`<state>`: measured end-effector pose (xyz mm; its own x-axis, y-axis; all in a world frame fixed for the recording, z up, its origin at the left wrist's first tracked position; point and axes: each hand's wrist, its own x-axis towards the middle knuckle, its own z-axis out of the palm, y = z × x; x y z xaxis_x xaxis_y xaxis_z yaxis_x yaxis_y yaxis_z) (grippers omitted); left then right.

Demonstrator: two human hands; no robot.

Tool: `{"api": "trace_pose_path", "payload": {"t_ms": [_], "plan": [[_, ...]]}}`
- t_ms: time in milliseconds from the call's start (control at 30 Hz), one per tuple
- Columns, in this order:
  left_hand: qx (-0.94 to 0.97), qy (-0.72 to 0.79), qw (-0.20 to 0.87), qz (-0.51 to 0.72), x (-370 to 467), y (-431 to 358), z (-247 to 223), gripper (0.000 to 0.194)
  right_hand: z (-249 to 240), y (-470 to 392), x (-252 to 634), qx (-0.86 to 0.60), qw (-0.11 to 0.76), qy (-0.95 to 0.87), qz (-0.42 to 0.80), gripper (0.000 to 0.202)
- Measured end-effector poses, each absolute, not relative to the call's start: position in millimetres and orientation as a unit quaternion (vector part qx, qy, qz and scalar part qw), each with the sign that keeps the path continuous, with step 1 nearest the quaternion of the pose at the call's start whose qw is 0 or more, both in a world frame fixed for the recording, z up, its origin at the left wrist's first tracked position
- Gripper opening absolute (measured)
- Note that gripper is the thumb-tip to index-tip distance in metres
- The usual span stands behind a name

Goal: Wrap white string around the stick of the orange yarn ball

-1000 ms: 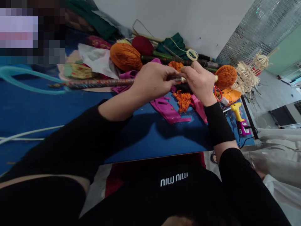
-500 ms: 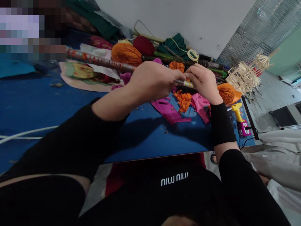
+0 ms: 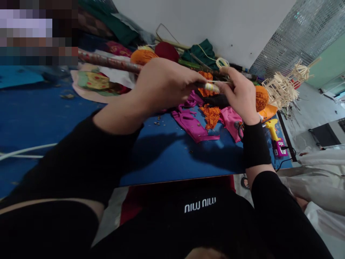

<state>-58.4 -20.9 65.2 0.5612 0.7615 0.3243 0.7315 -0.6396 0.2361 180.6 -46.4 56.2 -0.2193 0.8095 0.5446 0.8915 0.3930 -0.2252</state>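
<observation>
My left hand (image 3: 161, 81) is closed around a long stick (image 3: 113, 63) with a mottled red-brown covering, held above the table. The stick runs out to the left, and its pale yellow-and-white banded end (image 3: 211, 87) sticks out past my fingers. My right hand (image 3: 241, 93) is just beyond this end, thumb and fingers pinched on a thin pale string (image 3: 221, 82) that stretches between the two hands. Below them lie magenta cloth scraps (image 3: 191, 124), crumpled orange cloth (image 3: 211, 117) and a pink cloth piece (image 3: 231, 122).
Along the wall are orange bundles (image 3: 144, 56), a dark red one (image 3: 167, 52), green cloth (image 3: 202, 52) and a coil of cord (image 3: 222, 63). At right are a wooden stick structure (image 3: 280, 88) and a yellow glue gun (image 3: 272, 128). A blurred-out area covers the upper left.
My right hand has lifted its fingers and shifted slightly right, away from the stick's end. The string now shows between the hands. My left hand has moved a little left and up.
</observation>
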Motion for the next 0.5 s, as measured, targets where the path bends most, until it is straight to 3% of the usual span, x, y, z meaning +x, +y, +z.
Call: {"api": "trace_pose_path", "payload": {"t_ms": [167,300,433,500], "plan": [[0.842,0.476,0.018,0.254,-82,-16,82,0.058,66,-45,215,-0.527,0.395,-0.750,-0.058,0.032],[0.826,0.449,0.086,0.329,-107,-5,84,0.074,61,-20,262,-0.488,0.520,-0.701,0.004,0.036],[0.808,0.409,0.170,0.388,-124,2,79,0.061,40,18,302,-0.469,0.592,-0.647,0.106,0.042],[0.773,0.405,0.266,0.410,-124,0,79,0.053,24,33,309,-0.459,0.564,-0.678,0.108,0.042]]}}
